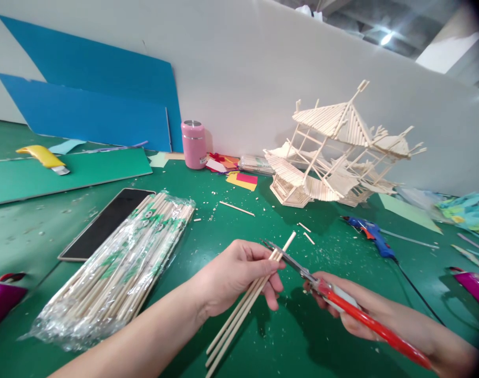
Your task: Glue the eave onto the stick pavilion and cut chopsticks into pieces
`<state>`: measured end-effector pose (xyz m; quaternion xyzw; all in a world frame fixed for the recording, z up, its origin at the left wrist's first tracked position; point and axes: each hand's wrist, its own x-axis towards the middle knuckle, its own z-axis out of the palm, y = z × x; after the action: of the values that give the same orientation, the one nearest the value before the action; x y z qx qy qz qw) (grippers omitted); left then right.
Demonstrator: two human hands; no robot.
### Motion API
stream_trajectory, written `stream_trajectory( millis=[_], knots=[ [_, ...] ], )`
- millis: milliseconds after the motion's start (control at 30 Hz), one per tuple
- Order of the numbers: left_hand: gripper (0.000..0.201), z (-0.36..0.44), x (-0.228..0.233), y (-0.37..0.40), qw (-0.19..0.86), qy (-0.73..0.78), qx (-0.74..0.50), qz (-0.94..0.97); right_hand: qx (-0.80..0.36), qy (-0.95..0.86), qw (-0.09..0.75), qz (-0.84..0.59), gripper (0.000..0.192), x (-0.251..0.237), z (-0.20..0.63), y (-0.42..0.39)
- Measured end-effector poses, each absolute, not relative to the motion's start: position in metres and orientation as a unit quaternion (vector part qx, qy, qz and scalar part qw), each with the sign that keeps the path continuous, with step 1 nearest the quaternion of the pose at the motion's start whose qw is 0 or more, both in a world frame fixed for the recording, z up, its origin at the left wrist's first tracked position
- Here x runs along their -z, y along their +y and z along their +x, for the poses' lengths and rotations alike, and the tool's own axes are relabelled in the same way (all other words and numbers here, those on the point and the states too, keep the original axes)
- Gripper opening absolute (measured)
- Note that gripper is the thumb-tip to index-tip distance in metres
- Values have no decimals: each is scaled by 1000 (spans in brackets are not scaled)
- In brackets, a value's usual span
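Note:
My left hand [239,275] pinches a few thin wooden sticks [239,315] that slant up toward the right, low in the middle of the view. My right hand [352,310] grips red-handled shears [342,302]. The metal blades reach left and sit at the sticks just past my left fingertips, near the upper stick ends. A short stick tip pokes out beyond the blades.
A plastic-wrapped bundle of sticks [121,268] lies at left beside a dark tablet [105,223]. A stick-built pavilion model [334,152] stands at the back right. A blue glue gun [371,236], pink cup [193,144], blue boards [93,100] and paper scraps lie on the green table [208,220].

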<state>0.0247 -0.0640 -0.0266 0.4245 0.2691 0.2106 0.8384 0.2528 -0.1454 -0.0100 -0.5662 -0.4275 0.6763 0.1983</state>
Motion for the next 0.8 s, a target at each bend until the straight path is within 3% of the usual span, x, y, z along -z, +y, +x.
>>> stream_trajectory(
  millis=[800],
  knots=[
    [17,27,30,-63,840,264,-214,423,-656,-451,155,-585,67,33,271,-149]
  ],
)
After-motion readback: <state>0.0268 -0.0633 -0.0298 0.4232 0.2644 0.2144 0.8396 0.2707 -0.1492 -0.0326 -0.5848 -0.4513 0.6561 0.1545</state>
